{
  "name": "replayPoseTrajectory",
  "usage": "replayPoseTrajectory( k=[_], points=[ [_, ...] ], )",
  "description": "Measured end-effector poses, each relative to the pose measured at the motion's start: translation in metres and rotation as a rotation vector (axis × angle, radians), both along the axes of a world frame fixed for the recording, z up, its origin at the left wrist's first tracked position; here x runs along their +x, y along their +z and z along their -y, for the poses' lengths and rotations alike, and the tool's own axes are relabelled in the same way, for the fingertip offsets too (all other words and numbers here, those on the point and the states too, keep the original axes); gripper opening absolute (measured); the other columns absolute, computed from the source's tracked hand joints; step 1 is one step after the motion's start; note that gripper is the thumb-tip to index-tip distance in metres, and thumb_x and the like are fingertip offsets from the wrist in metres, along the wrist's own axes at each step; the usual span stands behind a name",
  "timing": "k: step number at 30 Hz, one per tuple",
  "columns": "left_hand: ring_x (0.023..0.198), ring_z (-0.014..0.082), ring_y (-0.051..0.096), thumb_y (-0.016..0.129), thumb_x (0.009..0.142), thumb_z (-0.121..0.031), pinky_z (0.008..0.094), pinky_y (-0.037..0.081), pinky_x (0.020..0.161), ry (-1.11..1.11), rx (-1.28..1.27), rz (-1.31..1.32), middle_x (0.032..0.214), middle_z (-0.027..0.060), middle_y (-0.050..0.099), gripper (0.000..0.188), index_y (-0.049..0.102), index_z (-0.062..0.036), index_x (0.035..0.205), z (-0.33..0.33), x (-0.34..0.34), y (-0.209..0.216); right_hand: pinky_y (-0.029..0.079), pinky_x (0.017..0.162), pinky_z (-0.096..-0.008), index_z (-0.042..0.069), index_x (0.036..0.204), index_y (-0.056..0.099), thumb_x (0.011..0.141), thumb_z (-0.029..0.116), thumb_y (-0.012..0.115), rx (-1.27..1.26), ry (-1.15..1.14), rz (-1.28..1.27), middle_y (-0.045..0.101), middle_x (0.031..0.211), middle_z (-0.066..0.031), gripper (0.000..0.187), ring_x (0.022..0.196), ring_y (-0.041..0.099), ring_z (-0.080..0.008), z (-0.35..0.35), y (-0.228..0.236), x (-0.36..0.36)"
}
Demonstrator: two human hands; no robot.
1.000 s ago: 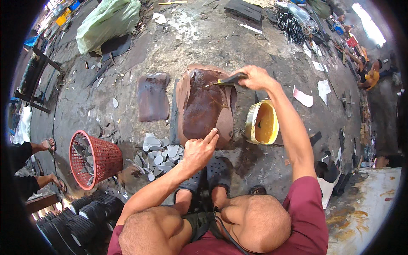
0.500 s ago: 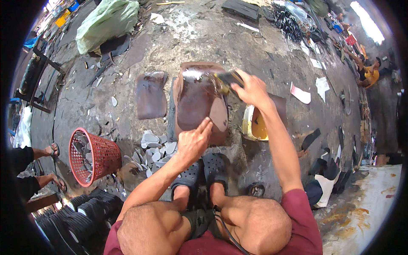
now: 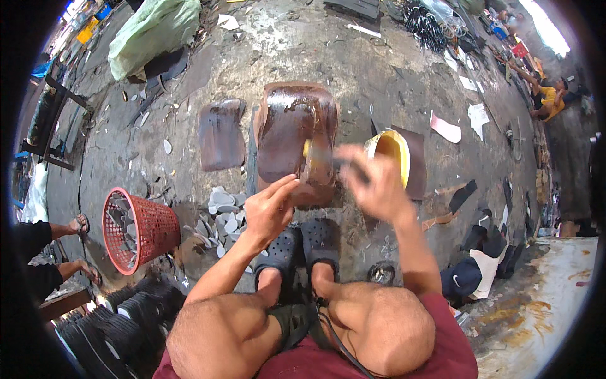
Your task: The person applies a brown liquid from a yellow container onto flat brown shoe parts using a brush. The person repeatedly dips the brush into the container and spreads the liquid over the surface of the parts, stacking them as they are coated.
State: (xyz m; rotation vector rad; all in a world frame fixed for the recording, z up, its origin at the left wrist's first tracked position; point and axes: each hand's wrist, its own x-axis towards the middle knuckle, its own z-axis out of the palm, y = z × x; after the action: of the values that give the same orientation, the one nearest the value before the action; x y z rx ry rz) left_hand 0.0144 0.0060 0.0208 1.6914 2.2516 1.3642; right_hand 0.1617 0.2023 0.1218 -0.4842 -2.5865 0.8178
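A glossy, wet brown rubber sheet (image 3: pixel 291 136) lies flat on the concrete floor, its near edge pinned by fingertips; a blurred brush (image 3: pixel 314 158) sweeps across it beside a yellow tub (image 3: pixel 392 151).

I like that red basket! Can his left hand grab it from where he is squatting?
Probably yes. The left hand rests at the brown sheet, and the red basket stands on the same side, with only small grey cut pieces on the floor between them.

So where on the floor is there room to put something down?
Bare concrete shows beyond the brown sheet, toward the green sack, and between the smaller brown slab and the red basket. It is crowded by the grey offcuts, the yellow bucket and the scraps on the right.
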Motion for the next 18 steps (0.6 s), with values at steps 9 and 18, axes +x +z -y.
replayPoseTrajectory(
  k=[9, 18],
  points=[
    [0.077, 0.0216, 0.073, 0.069, 0.086, -0.009, 0.0354, 0.059, 0.063, -0.069, -0.258, -0.262, 0.139, 0.0078, 0.064, 0.041, 0.064, -0.0096, 0.127, -0.01, 0.021, -0.009, 0.057, 0.091, -0.0491, 0.036, 0.127, 0.07, 0.089, 0.027, 0.068, 0.288, -0.046, 0.387, 0.075, 0.114, -0.0081, 0.039, 0.105, 0.072, -0.0319, -0.103, -0.009, -0.147],
    [0.088, 0.0271, 0.074, 0.074, 0.079, 0.003, 0.0349, 0.06, 0.071, -0.043, 0.125, 0.063, 0.109, 0.0131, 0.076, 0.034, 0.075, -0.0062, 0.111, 0.014, -0.003, 0.004, 0.059, 0.08, -0.0489, 0.035, 0.124, 0.069, 0.09, 0.023, 0.067, 0.225, 0.187, 0.433, 0.076, 0.106, -0.0087, 0.036, 0.096, 0.072, -0.0338, -0.025, -0.027, -0.095]
  ],
)
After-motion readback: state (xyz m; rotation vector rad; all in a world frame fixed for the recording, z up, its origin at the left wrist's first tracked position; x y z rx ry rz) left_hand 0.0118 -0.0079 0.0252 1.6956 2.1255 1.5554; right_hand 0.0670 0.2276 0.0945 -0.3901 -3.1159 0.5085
